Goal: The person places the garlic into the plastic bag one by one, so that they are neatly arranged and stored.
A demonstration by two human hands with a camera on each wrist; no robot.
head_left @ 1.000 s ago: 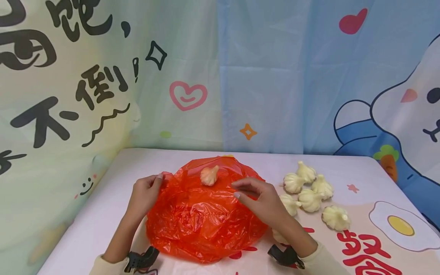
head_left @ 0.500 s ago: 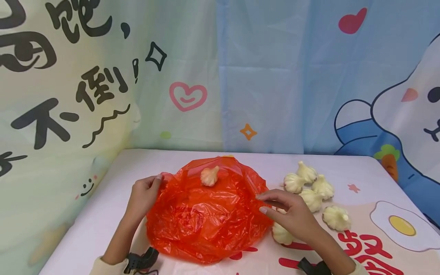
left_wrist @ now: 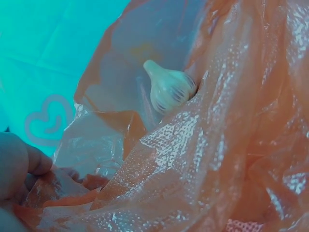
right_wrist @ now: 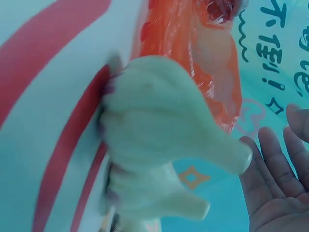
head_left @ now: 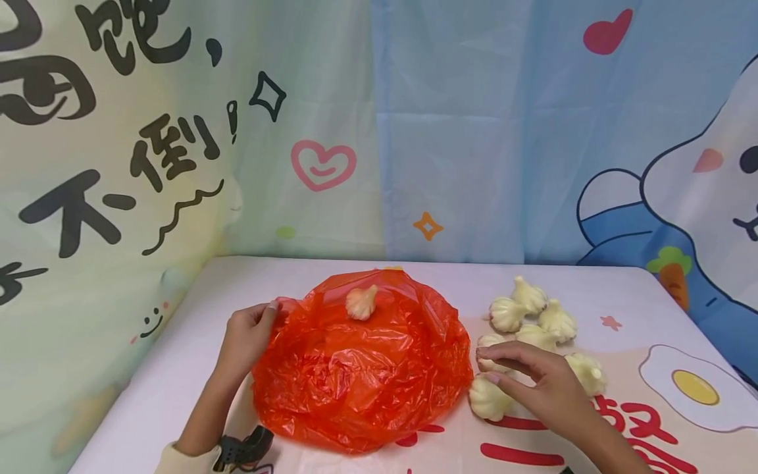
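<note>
A crinkled red plastic bag (head_left: 361,368) lies spread on the table. My left hand (head_left: 245,339) pinches its left edge between thumb and fingers; in the left wrist view this hand (left_wrist: 19,166) sits at the lower left. One garlic bulb (head_left: 361,303) rests at the far part of the bag, also plain as a pale bulb (left_wrist: 170,89) in the left wrist view. Right of the bag, my right hand (head_left: 551,388) hovers over garlic bulbs, fingers apart and holding nothing. The right wrist view has a large near bulb (right_wrist: 154,111) beside the opened palm (right_wrist: 280,188).
Several more garlic bulbs (head_left: 524,309) cluster on the table (head_left: 592,289) to the right of the bag. A printed cloth backdrop (head_left: 450,131) hangs behind the table. Red lettering and a fried egg (head_left: 693,387) are printed on the tabletop at right.
My right hand has moved rightward from above the red bag to the garlic bulbs beside it. My left hand keeps its pinch on the bag's edge, and the bulb on the bag stays put.
</note>
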